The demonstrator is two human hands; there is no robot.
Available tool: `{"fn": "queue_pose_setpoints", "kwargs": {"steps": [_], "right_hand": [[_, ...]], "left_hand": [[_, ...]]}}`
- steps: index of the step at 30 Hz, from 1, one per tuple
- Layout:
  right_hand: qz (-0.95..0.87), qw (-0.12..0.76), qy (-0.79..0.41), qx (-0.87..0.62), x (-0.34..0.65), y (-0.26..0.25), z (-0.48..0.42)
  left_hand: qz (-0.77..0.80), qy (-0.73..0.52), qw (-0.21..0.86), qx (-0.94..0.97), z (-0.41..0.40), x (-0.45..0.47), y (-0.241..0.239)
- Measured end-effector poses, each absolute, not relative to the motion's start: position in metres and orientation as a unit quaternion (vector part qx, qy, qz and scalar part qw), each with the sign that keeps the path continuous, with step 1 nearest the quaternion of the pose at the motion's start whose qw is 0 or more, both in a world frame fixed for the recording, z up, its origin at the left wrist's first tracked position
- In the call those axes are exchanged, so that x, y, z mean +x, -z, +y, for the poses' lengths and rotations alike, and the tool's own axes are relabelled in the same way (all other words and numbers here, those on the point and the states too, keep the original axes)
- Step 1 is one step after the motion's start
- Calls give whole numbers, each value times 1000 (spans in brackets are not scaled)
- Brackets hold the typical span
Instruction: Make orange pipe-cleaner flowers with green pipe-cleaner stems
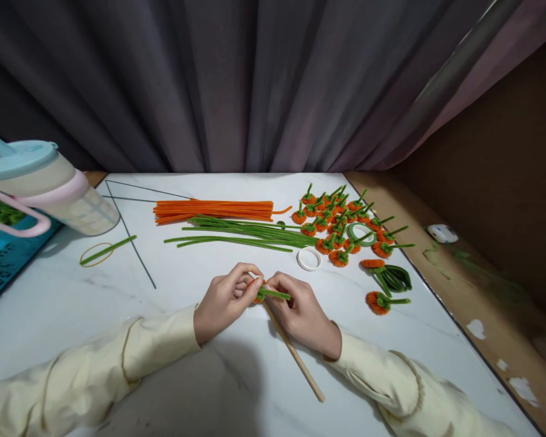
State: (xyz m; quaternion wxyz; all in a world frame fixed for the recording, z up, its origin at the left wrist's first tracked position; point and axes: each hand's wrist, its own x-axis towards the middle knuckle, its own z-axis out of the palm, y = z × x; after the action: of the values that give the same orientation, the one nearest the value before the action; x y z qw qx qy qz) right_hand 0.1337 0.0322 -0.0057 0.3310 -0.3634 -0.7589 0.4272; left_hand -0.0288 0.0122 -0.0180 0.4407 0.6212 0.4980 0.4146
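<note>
Over the middle of the white table point(186, 388), my left hand point(225, 300) and my right hand point(300, 309) meet, both closed in a pinch. Between them is a small piece made of green pipe cleaner point(273, 294) with a bit of orange showing, wound at the top of a thin wooden stick point(295, 355). The stick slants down to the right under my right hand. Both sleeves are cream coloured.
A bundle of orange pipe cleaners point(213, 209) and one of green pipe cleaners point(246, 233) lie behind the hands. Several finished orange pieces with green stems point(341, 224) sit at the right, with a white ring point(309, 258) and green tape roll point(361, 233). A jug point(50, 188) stands at left.
</note>
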Motion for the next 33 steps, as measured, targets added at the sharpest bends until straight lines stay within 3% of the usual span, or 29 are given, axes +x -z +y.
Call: {"fn": "queue_pose_setpoints", "kwargs": {"steps": [4,7,13,17,25,30,33], "right_hand": [[-759,340,-420,-364,135,4,33],[-770,352,-386,-366,137,4,33],[-817,342,-325,-332,137,7,30],[-821,343,-318,-327,137,9,28],[-823,346,-309,-327,139,11,30],[-826,340,-302,-332,139,12,31],[-825,336,-306,-335,139,13,31]], "left_hand": [[497,-376,408,667,16,-35,7],[489,-326,257,767,22,-43,-12],[430,-86,153,885,30,-46,-34],[405,3,118,907,30,-44,-36],[345,-40,65,936,35,-43,-32],[376,-152,182,896,37,-37,-23],[403,-164,189,880,33,-34,-17]]}}
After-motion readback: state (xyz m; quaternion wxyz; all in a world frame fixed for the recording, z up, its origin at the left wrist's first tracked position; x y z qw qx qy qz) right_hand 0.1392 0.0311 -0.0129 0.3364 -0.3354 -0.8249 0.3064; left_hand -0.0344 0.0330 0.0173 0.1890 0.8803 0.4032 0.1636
